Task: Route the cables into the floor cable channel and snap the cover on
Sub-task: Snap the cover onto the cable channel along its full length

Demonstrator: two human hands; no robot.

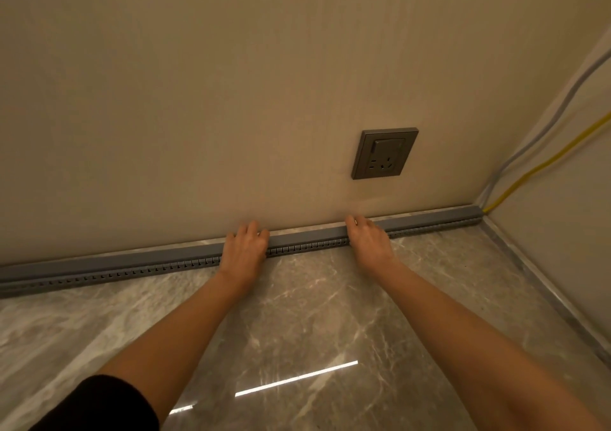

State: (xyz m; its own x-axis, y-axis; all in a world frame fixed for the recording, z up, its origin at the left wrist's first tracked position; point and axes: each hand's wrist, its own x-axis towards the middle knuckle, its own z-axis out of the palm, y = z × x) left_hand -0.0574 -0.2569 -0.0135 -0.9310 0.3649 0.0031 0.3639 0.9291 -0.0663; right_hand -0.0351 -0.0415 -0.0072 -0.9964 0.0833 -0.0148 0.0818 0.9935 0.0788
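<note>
Step in hand: pressing the cover (307,236) down onto the channel (109,275), which runs along the foot of the wall (198,100) on the floor (297,315).
Left hand (245,248): palm down on top of the cover, fingers curled over its far edge; pressing rather than gripping anything loose.
Right hand (367,239): also flat on the cover, further toward the corner, fingers bent over the back edge; not wrapped round a separate thing.
Cables: a grey cable (542,133) and a yellow cable (542,166) come down the side wall and enter the channel's end at the corner.
Doing it well: press straight down, work along in short stretches, and check that both edges seat evenly before moving on.
Nearby: a socket (385,153) on the wall above the right hand.
Hard to tell: whether the cover has clicked home under the hands; the cables inside are hidden; the channel's left end is cut off.
</note>
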